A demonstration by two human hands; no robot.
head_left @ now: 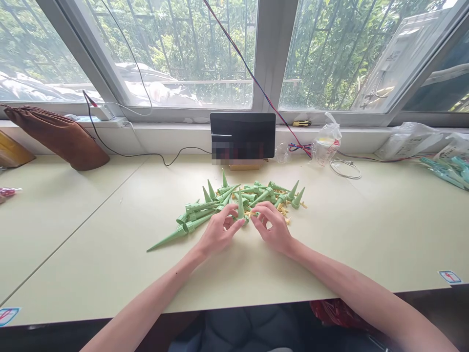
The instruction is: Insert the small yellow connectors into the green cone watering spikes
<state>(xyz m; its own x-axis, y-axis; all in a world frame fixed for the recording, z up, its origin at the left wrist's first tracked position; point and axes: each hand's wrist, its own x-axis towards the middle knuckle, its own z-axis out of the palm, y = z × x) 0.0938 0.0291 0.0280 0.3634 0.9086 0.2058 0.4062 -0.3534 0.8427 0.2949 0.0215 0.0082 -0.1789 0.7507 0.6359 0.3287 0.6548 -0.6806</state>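
My left hand [218,233] is closed around the base of a green watering spike [241,204], which stands point up between my hands. My right hand [275,230] pinches a small yellow valve piece [250,213] close to the base of that spike; whether the two parts touch I cannot tell. Just beyond both hands lies a pile of similar green spikes [200,214], several upright and the others on their sides. Loose yellow valve pieces [283,210] are scattered at the pile's right side.
Behind the pile a dark tablet [243,134] leans upright on a small stand. A brown bag [58,137] is at the back left. A cup in a plastic bag [327,142], a coiled white cable [346,169] and plastic packets [450,156] lie to the right. A utility knife [301,123] rests on the sill.
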